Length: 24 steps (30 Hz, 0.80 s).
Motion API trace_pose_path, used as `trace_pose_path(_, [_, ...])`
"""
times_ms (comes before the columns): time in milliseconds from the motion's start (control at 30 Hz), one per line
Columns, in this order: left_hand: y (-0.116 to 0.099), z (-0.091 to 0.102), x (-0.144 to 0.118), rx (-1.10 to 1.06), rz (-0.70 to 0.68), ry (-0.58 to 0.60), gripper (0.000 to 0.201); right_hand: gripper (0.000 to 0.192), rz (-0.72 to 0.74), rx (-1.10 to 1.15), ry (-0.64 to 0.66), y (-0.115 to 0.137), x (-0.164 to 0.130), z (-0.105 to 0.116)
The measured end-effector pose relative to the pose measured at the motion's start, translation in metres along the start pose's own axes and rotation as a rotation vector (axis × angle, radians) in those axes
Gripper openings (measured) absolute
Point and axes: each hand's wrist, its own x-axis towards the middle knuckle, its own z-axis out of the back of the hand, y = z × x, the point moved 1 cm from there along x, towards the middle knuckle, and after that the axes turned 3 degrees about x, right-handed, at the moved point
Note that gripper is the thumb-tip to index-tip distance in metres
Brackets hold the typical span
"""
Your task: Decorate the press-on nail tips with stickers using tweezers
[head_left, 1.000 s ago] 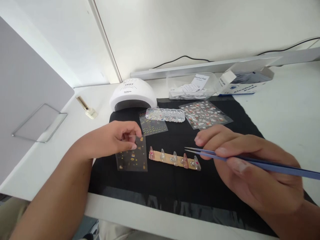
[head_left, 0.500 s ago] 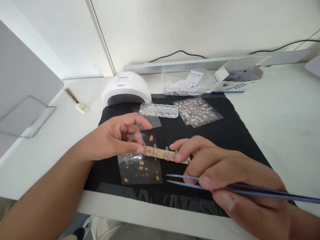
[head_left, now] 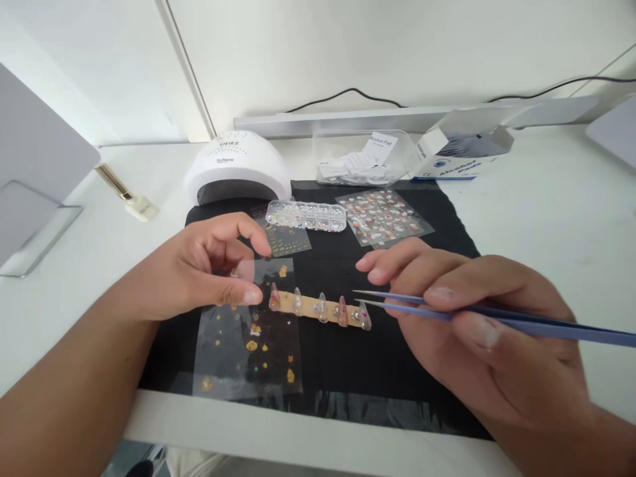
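Left hand point(head_left: 199, 271) pinches sticker sheet point(head_left: 248, 331); right hand point(head_left: 477, 331) grips tweezers point(head_left: 497, 318); five nail tips point(head_left: 318, 308).

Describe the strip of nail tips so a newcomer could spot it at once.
Start at the black cloth mat on the white table. Near its middle lies a tan strip carrying five clear pointed nail tips, between the two hands. Unlike the flat sticker sheets nearby, its tips stand up.

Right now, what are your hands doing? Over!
Left hand pinching sticker sheet. Right hand holding tweezers, tips open beside nail strip. Nothing between.
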Motion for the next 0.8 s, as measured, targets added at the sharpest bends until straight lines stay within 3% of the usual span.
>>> trace_pose_path(133, [-0.001,-0.002,-0.002,0.076,-0.011,-0.035,0.021,0.007,-0.068,-0.002,0.037,0.005,-0.001,0.001])
trace_pose_path(333, [-0.005,-0.015,0.000,0.060,0.000,-0.061,0.021,0.013,-0.159,-0.047,0.198,0.015,-0.009,-0.006])
trace_pose_path(567, [-0.007,-0.031,0.006,0.047,-0.166,-0.082,0.023,0.014,-0.098,-0.134,0.385,0.022,-0.008,-0.010])
trace_pose_path(667, [-0.005,-0.034,0.005,0.066,-0.196,-0.109,0.025,0.014,-0.082,-0.123,0.341,0.017,-0.013,-0.016])
trace_pose_path(700, [-0.005,-0.034,0.004,0.079,-0.207,-0.121,0.026,0.015,-0.056,-0.107,0.270,0.015,-0.016,-0.019])
trace_pose_path(733, [-0.004,-0.035,0.003,0.091,-0.223,-0.138,0.027,0.016,0.043,-0.057,0.111,0.014,-0.019,-0.021])
trace_pose_path(800, [-0.003,-0.036,0.002,0.109,-0.261,-0.185,0.029,0.014,0.019,-0.072,0.102,0.010,-0.023,-0.025])
